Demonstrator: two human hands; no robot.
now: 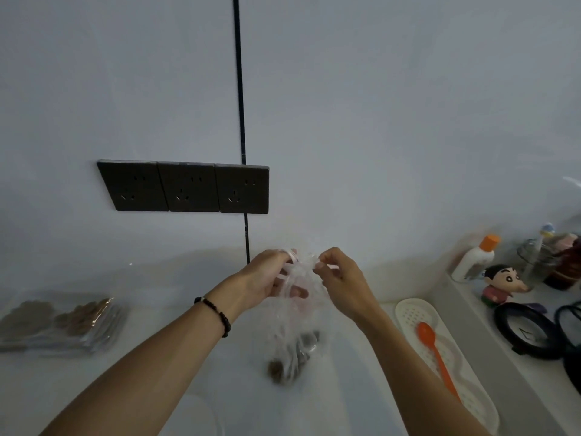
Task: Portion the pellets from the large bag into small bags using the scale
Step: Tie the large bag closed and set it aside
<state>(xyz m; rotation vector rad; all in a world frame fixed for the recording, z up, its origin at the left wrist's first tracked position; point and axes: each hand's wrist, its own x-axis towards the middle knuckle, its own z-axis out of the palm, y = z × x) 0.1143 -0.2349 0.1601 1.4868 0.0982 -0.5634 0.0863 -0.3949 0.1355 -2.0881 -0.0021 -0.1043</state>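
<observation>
The small bag (297,313) hangs in the air above the counter (176,366), its mouth pinched between both hands, with a little clump of brown pellets (294,357) sagging in its bottom corner. The left hand (267,278) grips the pink zip strip on one side and the right hand (338,278) pinches the other, fingers curled tight on the plastic. The bag dangles below and between them.

If the zip isn't pressed shut along its whole length, I'd guess pellets could spill once it tips. The thin film could also slip from one pinch and swing open.

Off to the left lies a stack of filled bags (63,322); to the right an orange spoon (437,357) rests on a white tray (408,313).
</observation>
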